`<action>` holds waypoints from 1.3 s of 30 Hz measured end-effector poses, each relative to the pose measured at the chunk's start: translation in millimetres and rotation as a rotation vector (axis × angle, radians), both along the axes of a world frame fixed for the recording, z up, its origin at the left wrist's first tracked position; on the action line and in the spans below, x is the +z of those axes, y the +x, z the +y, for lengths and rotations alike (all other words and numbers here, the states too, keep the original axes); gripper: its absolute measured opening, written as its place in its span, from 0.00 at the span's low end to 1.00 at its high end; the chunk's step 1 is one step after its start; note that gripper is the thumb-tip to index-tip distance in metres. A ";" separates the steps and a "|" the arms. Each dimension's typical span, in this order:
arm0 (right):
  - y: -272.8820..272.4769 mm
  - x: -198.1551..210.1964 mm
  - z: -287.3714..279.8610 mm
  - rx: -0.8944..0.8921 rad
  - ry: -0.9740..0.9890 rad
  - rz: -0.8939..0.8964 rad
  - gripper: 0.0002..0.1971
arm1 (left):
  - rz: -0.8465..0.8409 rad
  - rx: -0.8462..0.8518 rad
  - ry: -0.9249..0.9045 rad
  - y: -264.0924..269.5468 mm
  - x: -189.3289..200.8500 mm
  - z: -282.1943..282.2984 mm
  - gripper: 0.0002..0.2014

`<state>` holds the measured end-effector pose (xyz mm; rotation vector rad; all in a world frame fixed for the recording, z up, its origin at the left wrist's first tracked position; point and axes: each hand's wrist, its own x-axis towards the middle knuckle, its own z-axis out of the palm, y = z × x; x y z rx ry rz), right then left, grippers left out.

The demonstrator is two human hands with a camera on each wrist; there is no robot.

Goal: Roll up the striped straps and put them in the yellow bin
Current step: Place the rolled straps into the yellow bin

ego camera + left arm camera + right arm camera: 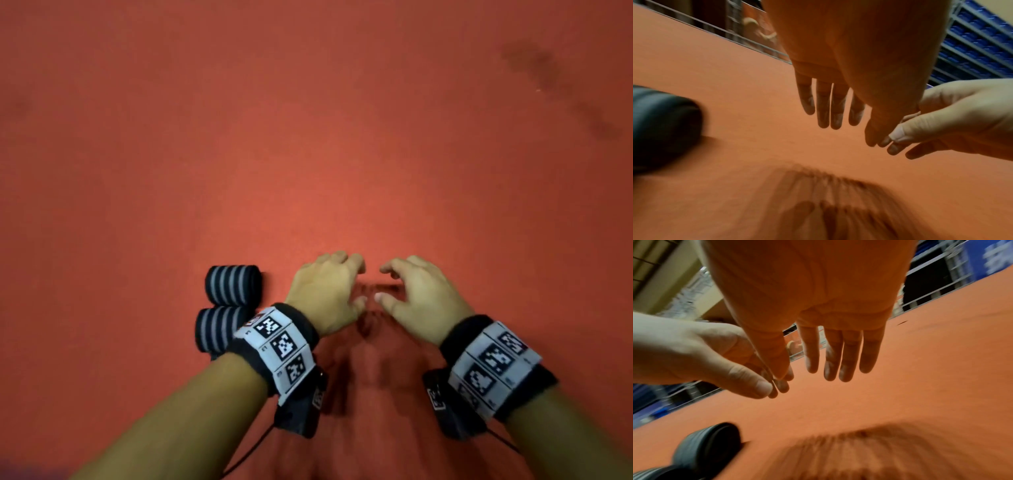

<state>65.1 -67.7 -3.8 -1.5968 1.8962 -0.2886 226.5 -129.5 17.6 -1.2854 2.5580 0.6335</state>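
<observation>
rolled straps (227,308) — black, grey-striped, side by side

Both hands, right (818,305) and left (701,352), hang empty above the orange table (920,369), rolled straps (709,446) nearby.

No legible text; wristbands (279,346) carry only marker patterns.

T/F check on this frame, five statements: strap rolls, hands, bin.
1. Two rolled striped straps lie on the red surface. True.
2. The left hand grips a roll. False: it holds nothing.
3. The rolls lie on the left hand's outer side. True.
4. The right hand presses a flat strap. False: it holds nothing, fingers loosely curled.
5. The yellow bin sits between the hands. False: no bin is in view.
</observation>
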 end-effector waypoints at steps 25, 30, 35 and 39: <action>234.8 -45.5 -138.4 0.474 0.246 0.152 0.32 | -0.247 0.079 0.125 209.5 -56.9 -13.9 0.40; 218.6 -37.1 -121.8 0.408 0.153 0.181 0.36 | -0.242 0.037 0.115 208.8 -51.5 -18.9 0.35; 137.5 -13.3 -82.4 0.194 0.078 0.051 0.32 | -0.163 0.010 0.148 167.5 -14.5 -30.7 0.30; 41.6 7.8 -22.0 -0.018 0.099 0.034 0.31 | -0.103 -0.160 0.082 70.9 22.6 -29.3 0.30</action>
